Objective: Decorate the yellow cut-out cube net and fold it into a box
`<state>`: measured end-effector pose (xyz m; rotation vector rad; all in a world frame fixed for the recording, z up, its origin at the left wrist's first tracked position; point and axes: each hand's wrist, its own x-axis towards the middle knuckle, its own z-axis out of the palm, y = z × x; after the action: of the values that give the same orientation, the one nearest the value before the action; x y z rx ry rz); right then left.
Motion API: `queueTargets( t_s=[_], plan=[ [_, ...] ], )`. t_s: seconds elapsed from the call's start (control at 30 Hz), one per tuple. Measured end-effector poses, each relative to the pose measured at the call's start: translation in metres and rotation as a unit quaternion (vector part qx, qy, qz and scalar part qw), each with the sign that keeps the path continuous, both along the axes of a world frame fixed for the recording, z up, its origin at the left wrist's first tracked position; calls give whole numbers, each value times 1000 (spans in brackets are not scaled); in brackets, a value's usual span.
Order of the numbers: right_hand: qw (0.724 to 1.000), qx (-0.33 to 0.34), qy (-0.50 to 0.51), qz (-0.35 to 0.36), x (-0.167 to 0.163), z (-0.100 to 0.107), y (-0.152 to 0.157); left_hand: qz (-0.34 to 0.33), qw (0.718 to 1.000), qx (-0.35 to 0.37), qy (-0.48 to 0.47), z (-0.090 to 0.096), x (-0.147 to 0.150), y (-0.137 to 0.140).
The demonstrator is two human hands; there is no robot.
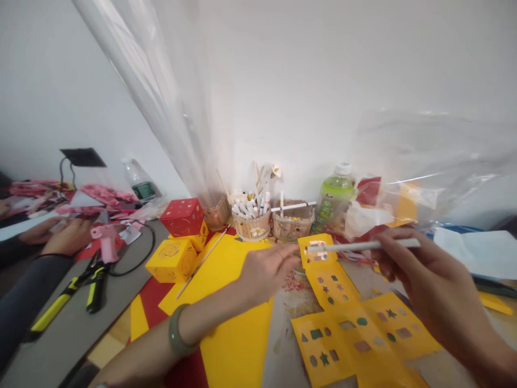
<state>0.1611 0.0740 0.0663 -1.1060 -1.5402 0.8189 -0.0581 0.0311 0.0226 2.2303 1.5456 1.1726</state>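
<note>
- Right hand (424, 275): fingers closed around a white pen (359, 246), held over the top flap (312, 262) of the yellow card (352, 310).
- Left hand (266, 271): fingers extended beside that flap; cannot tell whether they grip it.
- Yellow card: unfolded on the worktop (283, 337), right of a yellow sheet (242, 345).

The pen (355, 247) looks smooth plastic, the cutout (345, 340) paper.

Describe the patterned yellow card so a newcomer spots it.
By the wall stands a green bottle. Below it, under the white pen in the right hand, lies a yellow card. Unlike the plain yellow sheet to its left, it bears star shapes.
</note>
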Motion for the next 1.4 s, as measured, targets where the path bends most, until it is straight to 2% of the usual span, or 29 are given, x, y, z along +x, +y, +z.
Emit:
queueTargets(
  t_s=[0.07, 0.2, 0.33, 0.43, 0.53, 0.67, 0.77, 0.9, 1.0, 1.2, 1.4],
  plan=[
    [999, 14, -41, 6, -16, 16, 13, 61, 998, 24, -13, 2, -16, 10],
    [988, 70, -100, 99, -64, 32, 38, 164, 985, 17, -51, 3, -39, 26],
    [967, 95, -195, 129, -117, 30, 65, 190, 980, 27, -59, -5, -44, 30],
    [951, 94, -256, 149, -142, 28, 82, 195, 977, 50, -68, -11, -41, 29],
    [943, 102, -283, 143, -147, 33, 95, 206, 975, 47, -72, -15, -35, 27],
    [934, 112, -325, 100, -137, 39, 109, 198, 978, 12, -61, -19, -30, 26],
    [904, 95, -410, 71, -133, 32, 122, 186, 981, 18, -45, -22, -30, 28],
    [854, 51, -512, 70, -137, 16, 131, 159, 987, 17, -34, -25, -34, 31],
    [836, 42, -543, 62, -144, 12, 132, 153, 988, 8, -28, -25, -35, 31],
    [841, 43, -539, 19, -152, 10, 126, 138, 990, 3, 3, -27, -35, 30],
    [889, 31, -457, -12, -152, 4, 126, 114, 993, 15, -18, -29, -36, 30]
  ],
)
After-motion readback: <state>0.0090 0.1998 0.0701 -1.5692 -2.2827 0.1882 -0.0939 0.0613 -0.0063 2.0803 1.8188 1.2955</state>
